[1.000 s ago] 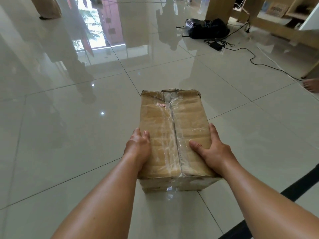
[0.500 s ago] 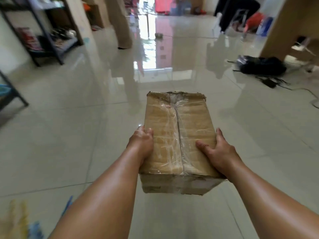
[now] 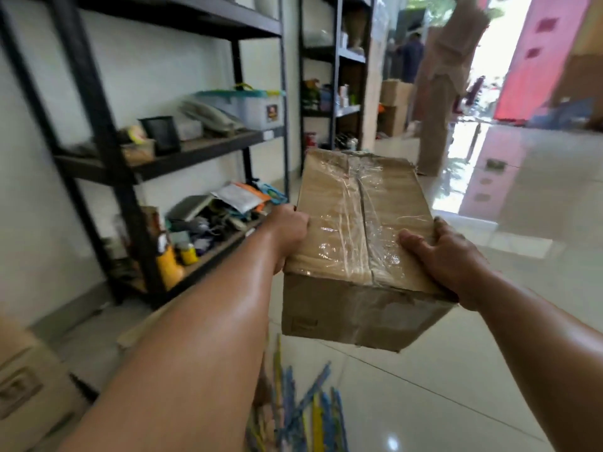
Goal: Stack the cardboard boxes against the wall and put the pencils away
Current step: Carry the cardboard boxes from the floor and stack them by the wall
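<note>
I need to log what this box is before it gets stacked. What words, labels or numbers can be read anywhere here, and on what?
None can be read.
Cardboard box: a faint stamped mark on its near end face, too blurred to read.
Clear storage tub on the shelf: a small sticker, picture or text unclear.
Box at the lower left: a printed mark, blurred.
</note>
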